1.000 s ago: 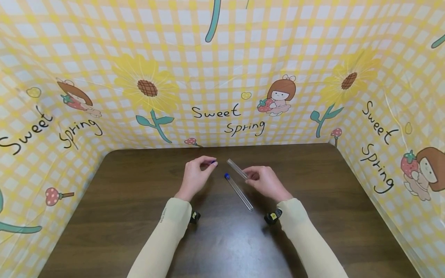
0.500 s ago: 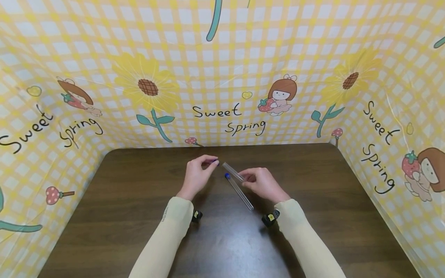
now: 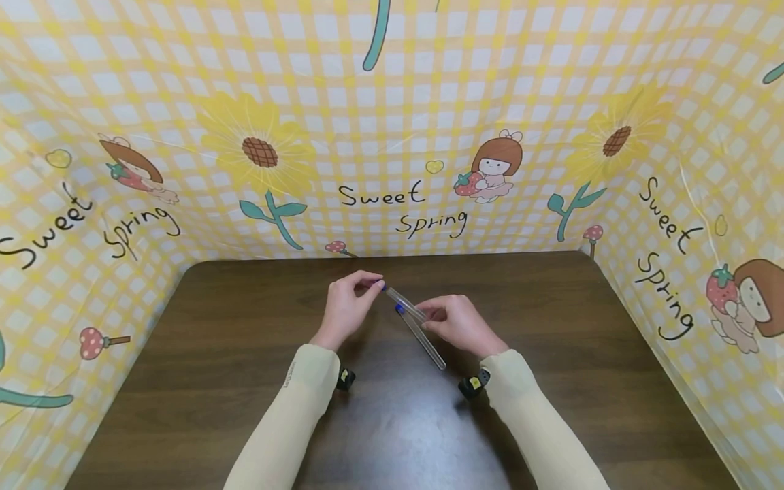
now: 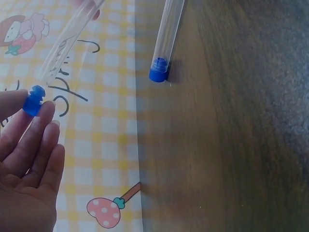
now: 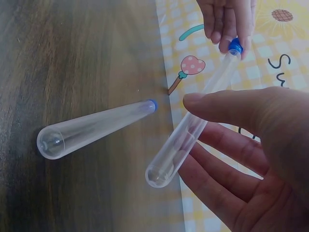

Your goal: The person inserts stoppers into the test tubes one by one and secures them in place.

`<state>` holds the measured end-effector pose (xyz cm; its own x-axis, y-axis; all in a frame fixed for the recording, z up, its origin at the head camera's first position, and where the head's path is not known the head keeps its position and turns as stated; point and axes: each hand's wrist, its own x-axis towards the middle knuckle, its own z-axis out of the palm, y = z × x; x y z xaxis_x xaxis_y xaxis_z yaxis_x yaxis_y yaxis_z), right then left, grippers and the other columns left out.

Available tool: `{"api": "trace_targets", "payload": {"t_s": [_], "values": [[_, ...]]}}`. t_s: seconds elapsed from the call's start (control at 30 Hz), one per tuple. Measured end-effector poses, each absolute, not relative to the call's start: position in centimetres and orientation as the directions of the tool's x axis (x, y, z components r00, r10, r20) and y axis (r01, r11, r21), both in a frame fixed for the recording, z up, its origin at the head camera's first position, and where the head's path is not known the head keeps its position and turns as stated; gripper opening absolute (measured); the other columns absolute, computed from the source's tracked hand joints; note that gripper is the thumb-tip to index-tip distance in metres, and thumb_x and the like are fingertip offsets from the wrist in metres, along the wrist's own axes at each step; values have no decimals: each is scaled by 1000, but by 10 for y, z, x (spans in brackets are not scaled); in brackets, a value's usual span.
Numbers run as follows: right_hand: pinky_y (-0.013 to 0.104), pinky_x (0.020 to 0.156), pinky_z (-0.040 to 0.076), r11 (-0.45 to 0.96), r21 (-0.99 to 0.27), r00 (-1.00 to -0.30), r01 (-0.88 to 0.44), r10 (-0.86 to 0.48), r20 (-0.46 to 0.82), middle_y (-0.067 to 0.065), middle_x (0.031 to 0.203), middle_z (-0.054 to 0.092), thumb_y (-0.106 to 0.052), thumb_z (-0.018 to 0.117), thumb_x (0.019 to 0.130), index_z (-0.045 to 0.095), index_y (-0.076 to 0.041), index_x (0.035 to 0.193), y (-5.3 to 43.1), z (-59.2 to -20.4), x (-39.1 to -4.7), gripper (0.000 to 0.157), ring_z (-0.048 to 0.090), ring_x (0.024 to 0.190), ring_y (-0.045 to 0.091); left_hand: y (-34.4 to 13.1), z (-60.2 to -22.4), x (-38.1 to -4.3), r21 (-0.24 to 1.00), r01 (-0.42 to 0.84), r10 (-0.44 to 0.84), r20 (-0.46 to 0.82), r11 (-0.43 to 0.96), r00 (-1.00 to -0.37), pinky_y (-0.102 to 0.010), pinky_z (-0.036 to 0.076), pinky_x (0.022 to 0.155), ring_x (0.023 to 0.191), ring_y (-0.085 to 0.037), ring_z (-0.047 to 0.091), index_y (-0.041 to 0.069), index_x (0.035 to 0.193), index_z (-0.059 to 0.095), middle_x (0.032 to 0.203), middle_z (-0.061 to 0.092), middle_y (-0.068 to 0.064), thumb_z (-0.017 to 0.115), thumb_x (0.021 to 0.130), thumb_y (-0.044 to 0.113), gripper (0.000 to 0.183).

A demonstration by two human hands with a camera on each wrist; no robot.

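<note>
Pinching a blue cap [image 3: 380,286], the left hand [image 3: 345,311] is meeting the open tube [image 3: 404,303] the right hand [image 3: 461,324] is gripping.

Two clear, glossy plastic tubes [image 5: 200,119] [image 5: 91,128], smooth. Small blue plastic cap [image 4: 33,101], ribbed, matt. Dark wood-grain table [image 3: 551,340], slight sheen. Shiny printed plastic sheet [image 3: 392,102] at 12 o'clock, wrinkled.
</note>
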<state>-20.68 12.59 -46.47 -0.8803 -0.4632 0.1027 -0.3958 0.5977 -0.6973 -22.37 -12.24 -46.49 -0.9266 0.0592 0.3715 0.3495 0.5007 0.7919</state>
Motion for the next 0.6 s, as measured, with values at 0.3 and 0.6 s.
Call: {"api": "trace_targets", "payload": {"t_s": [0.3,0.6], "values": [[28,66,56,587,-702,-876,-404,-470,111,-2,89,71,-1,79,88,77,-8,117,123,-463,-205,30,66,74,9,-120,-465,-223,795,339,68,354,504,-933,-37,54,81,89,-15,66,11,106,78,94,74,3,73,97,21,15],[29,70,57,593,-693,-878,-410,-464,122,-2,88,71,0,79,87,77,-7,116,122,-463,-204,29,66,75,9,-118,-465,-221,813,326,72,334,483,-940,-37,53,85,91,-17,65,8,109,77,96,73,0,72,98,18,16]]}}
